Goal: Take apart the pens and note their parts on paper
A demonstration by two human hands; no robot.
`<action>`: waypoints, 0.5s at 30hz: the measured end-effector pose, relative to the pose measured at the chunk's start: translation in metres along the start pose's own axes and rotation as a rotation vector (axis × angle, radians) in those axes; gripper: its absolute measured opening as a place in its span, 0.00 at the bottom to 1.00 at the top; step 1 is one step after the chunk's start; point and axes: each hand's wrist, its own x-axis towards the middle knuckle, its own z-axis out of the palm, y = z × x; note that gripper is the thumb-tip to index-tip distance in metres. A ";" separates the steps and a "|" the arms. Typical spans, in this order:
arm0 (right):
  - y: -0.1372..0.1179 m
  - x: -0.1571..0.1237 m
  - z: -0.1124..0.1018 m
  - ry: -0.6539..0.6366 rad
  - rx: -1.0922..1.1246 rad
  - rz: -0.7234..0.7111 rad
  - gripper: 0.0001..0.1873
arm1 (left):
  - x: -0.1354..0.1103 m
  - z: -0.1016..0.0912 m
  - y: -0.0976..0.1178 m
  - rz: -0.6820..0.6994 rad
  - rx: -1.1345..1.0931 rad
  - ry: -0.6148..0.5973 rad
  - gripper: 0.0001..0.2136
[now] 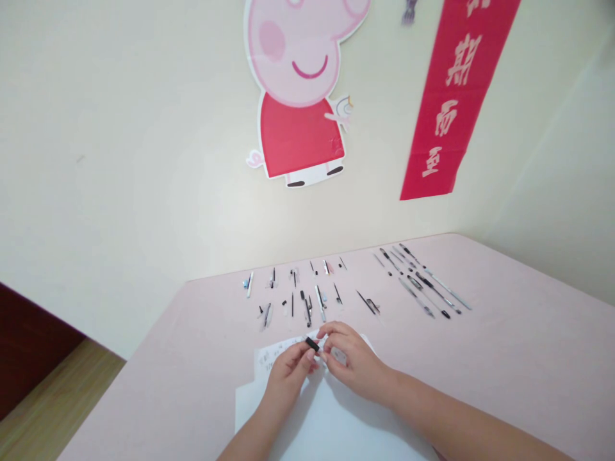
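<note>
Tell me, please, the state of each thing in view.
Black cylindrical piece: tilted, held.
Left hand: closed on it.
Right hand: beside it, grip unclear.
White paper: plain, flat, partly hidden.
Marked sheet: flat, partly hidden.
Disassembled pen parts: lying in groups.
Pens: lying side by side.
Pig cutout: upright, top cropped.
Red banner: hanging, top cropped.

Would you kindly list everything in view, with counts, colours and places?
Walls: at least two, cream, behind and right of the table
Pig cutout: 1, pink and red, wall
Banner: 1, red with white characters, wall
Small decoration: 1, purplish grey, top edge
Table: 1, pale pink, centre
Pen parts: many, mostly dark, two rows beyond the hands
Pens: several, black and clear, far right
Written sheet: 1, white, near the fingertips
Blank paper: white, nearest; count unclear
Floor: 1, wood-brown, lower left
Panel: 1, dark red, left
Black piece: 1, black, at the fingertips
Left hand: 1, bare, centre
Right hand: 1, bare, centre-right
</note>
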 end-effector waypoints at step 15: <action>0.025 0.010 -0.028 0.079 -0.304 0.021 0.07 | 0.001 -0.002 0.005 -0.176 -0.433 0.087 0.13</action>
